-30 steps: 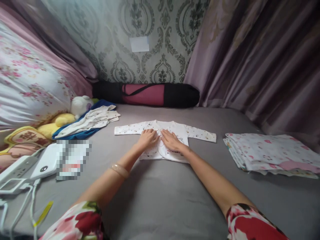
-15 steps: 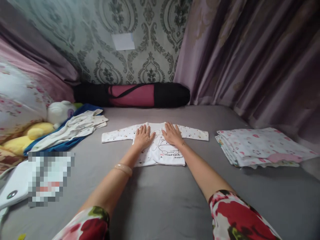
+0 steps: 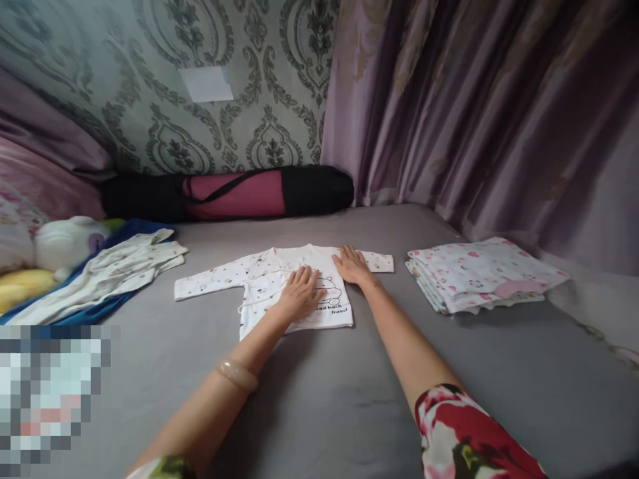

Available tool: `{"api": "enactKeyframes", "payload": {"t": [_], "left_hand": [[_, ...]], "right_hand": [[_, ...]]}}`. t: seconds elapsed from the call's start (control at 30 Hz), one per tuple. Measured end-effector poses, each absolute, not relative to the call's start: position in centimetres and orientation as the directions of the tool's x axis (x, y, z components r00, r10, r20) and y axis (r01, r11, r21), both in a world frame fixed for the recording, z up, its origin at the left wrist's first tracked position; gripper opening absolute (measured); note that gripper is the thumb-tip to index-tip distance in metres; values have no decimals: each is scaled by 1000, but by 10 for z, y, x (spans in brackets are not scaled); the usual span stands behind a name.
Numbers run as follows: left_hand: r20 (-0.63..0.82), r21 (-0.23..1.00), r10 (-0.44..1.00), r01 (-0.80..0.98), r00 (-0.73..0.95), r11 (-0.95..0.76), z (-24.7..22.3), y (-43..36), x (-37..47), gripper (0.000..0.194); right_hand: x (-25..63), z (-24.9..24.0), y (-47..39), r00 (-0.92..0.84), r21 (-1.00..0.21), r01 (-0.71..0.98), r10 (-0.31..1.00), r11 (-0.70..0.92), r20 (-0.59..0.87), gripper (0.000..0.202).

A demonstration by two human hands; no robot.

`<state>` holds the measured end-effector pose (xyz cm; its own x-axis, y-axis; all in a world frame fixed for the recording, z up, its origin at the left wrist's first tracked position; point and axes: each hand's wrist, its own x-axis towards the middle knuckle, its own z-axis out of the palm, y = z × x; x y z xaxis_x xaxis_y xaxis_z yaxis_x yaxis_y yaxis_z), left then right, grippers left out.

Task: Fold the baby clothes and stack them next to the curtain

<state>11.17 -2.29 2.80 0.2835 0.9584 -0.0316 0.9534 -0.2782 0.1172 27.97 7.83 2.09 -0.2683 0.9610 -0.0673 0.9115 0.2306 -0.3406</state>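
A small white baby shirt point(image 3: 264, 286) with a printed bear and lettering lies spread flat on the grey bed sheet point(image 3: 319, 412), both sleeves stretched out sideways. My left hand point(image 3: 301, 293) rests on the middle of its front, fingers extended and partly over the print. At the shoulder, where the sleeve on the right begins, my right hand point(image 3: 352, 265) lies flat with its fingers stretched out. Neither hand grips the cloth. The parts of the shirt under my palms are hidden.
To the right sits a folded stack of patterned cloth point(image 3: 484, 273). On the left lie pale spotted clothes point(image 3: 114, 273) over a blue cloth, beside a white plush toy point(image 3: 70, 246). A long black and maroon bag point(image 3: 234, 194) runs along the wall. The lower left corner is pixelated.
My view has turned slightly right. My left hand has moved from the upper chest down and right onto the print; my right hand has shifted outward to the shoulder by the sleeve.
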Motion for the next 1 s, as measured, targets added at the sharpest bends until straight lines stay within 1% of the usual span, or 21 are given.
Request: {"api": "enactKeyframes", "payload": {"t": [0.03, 0.1, 0.17, 0.2, 0.23, 0.3, 0.37, 0.47, 0.53, 0.7, 0.8, 0.87, 1.0], "left_hand": [[-26, 112, 961, 956, 275, -271, 30, -21, 115, 60], [12, 104, 968, 962, 252, -251, 35, -15, 120, 54], [45, 109, 969, 963, 244, -248, 40, -6, 124, 47], [53, 119, 967, 960, 249, -253, 42, 0, 126, 43], [57, 132, 965, 956, 257, -262, 44, 5, 128, 39], [54, 164, 958, 944, 282, -287, 45, 17, 133, 34], [47, 191, 948, 929, 315, -318, 44, 28, 138, 32], [61, 219, 936, 910, 347, -352, 40, 45, 149, 31], [97, 243, 935, 903, 341, -354, 35, 54, 155, 31], [161, 272, 936, 898, 312, -346, 19, 68, 162, 38], [146, 265, 948, 912, 282, -312, 8, 69, 161, 46], [130, 260, 957, 923, 258, -284, 3, 68, 161, 49], [107, 251, 968, 936, 225, -245, -1, 65, 162, 53]], "right_hand": [[283, 20, 79, -280, -362, 903, 957, 234, -79, 63], [291, 21, 82, -291, -448, 863, 954, 232, -66, 60], [305, 27, 90, -232, -532, 826, 973, 188, -16, 55], [314, 29, 94, -170, -549, 822, 985, 153, 20, 53], [324, 31, 98, -91, -545, 831, 994, 109, 59, 51], [345, 33, 103, 71, -497, 868, 991, -5, 113, 48], [364, 30, 105, 174, -428, 896, 980, -117, 97, 45], [378, 24, 104, 214, -319, 929, 976, -189, 45, 38], [379, 21, 103, 228, -279, 938, 972, -204, 54, 36], [380, 20, 105, 286, -287, 920, 958, -267, 26, 36], [383, 20, 106, 285, -322, 912, 957, -254, 52, 31], [383, 22, 107, 278, -371, 898, 958, -235, 66, 29], [380, 29, 111, 326, -571, 789, 942, -228, 74, 34]]}}
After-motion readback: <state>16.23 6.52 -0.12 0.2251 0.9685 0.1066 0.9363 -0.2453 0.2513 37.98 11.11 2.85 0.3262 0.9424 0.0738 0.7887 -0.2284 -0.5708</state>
